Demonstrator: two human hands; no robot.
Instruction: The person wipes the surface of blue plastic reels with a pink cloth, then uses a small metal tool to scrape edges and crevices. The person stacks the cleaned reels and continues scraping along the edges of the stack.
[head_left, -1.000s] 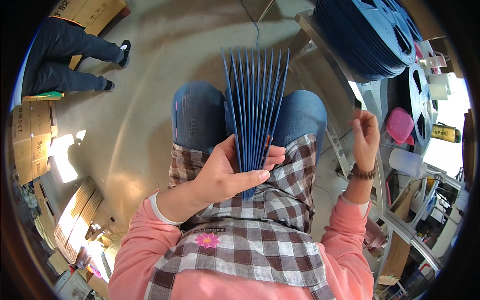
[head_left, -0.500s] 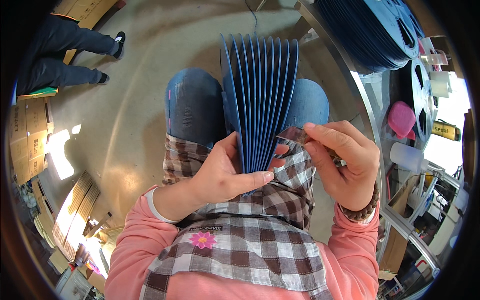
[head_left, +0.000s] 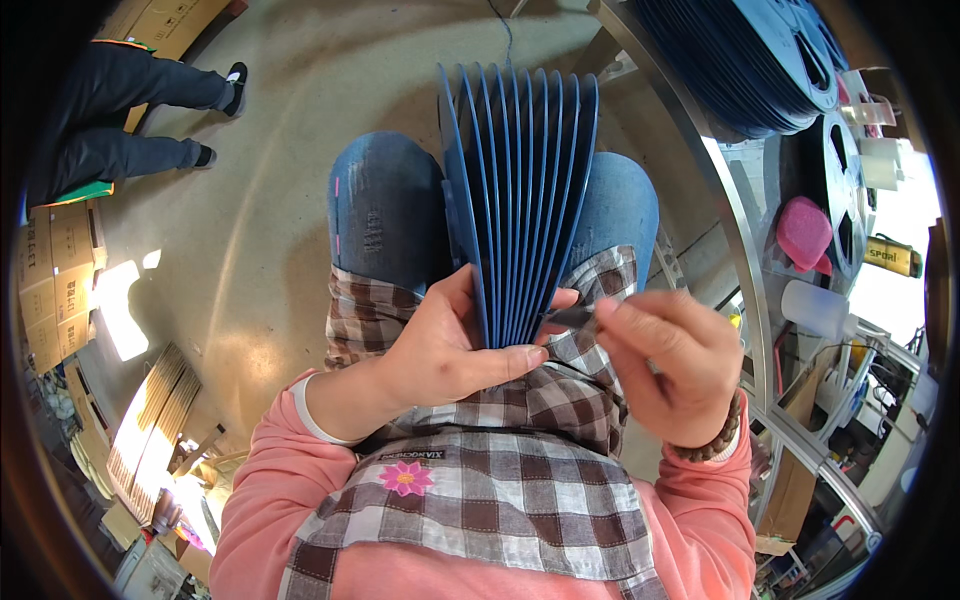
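A stack of thin blue plastic discs (head_left: 515, 200), fanned apart at the far end, stands on edge between my knees. My left hand (head_left: 450, 335) is wrapped round its near end, thumb across the front and fingertips showing on the right side. My right hand (head_left: 670, 350) pinches a small, thin, flat blade-like piece (head_left: 570, 316) between thumb and fingers. Its tip points at the stack's right side, close to my left fingertips; I cannot tell whether it touches. The right hand is slightly blurred by motion.
On the right, a metal-edged table (head_left: 735, 215) bears a pile of blue reels (head_left: 735, 70), a pink lidded container (head_left: 803, 233) and a white bottle (head_left: 815, 308). Cardboard boxes (head_left: 58, 285) stand at left. Another person's dark-trousered legs (head_left: 150, 90) are at far left.
My right hand has moved down and slightly left, bringing the blade-like piece lower beside the stack. My left hand keeps its grip on the discs.
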